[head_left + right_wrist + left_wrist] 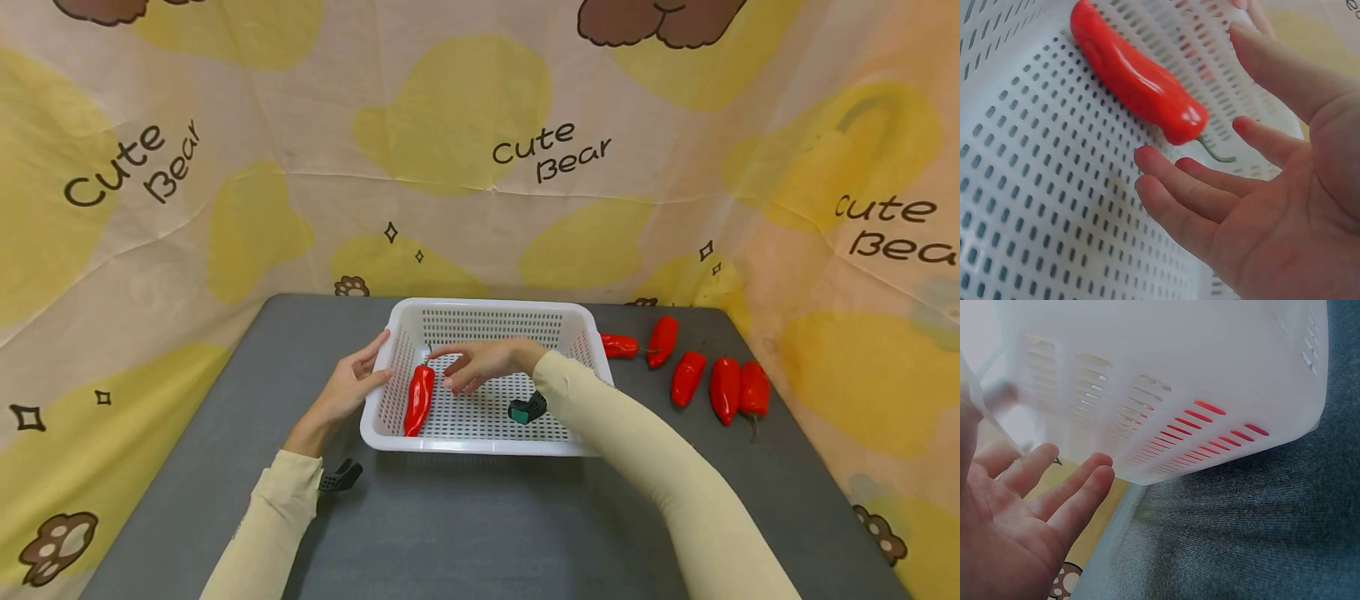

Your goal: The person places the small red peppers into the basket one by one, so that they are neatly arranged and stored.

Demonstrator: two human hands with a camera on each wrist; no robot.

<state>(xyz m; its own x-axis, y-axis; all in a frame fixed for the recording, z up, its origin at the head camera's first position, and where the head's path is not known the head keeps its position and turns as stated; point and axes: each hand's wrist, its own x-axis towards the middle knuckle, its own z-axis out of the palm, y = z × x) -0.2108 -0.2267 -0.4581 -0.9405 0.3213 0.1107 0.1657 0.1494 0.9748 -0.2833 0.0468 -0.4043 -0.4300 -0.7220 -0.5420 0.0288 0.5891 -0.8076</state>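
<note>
A white plastic basket (pixel 480 446) with slotted walls stands on the dark table. Inside it, along the left wall, lies a glossy red chili pepper (pixel 419 400) with a green stem (pixel 1213 152). My right hand (pixel 483 363) hovers over the basket floor beside the pepper's stem end, fingers spread and loosely bent, nothing held. In the right wrist view, the fingertips (pixel 1147 156) are close to the stem but apart from the pepper. At the basket's left rim my left hand (pixel 348 385) rests its thumb and forefinger; its other fingers (pixel 1082 494) extend loosely along the outer wall.
Right of the basket, several more red peppers (pixel 687 377) lie on the grey table (pixel 465 525), one of them partly hidden by the rim. A patterned cloth (pixel 450 125) hangs behind and at both sides. A dark wrist strap (pixel 341 476) sits at the left sleeve.
</note>
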